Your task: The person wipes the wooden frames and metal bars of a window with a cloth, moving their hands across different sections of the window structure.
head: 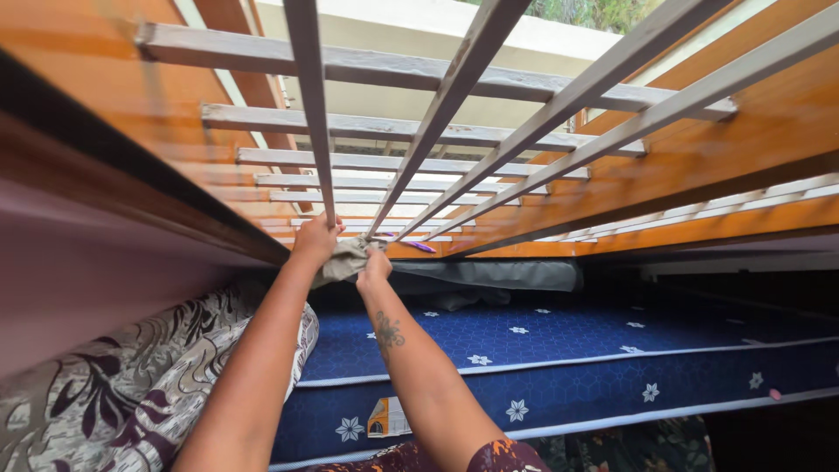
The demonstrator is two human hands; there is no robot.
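Both my arms reach out to the bottom of a window grille of white metal bars set in an orange wooden frame. My left hand grips one end of a grey-beige cloth at the foot of a bar. My right hand holds the other end of the same cloth, just below and to the right. The cloth is bunched between the two hands against the sill.
A dark blue mattress with white flower prints lies below the window. A patterned brown and cream bedding roll sits at the lower left. A small purple object lies on the sill, with a grey folded cloth below it.
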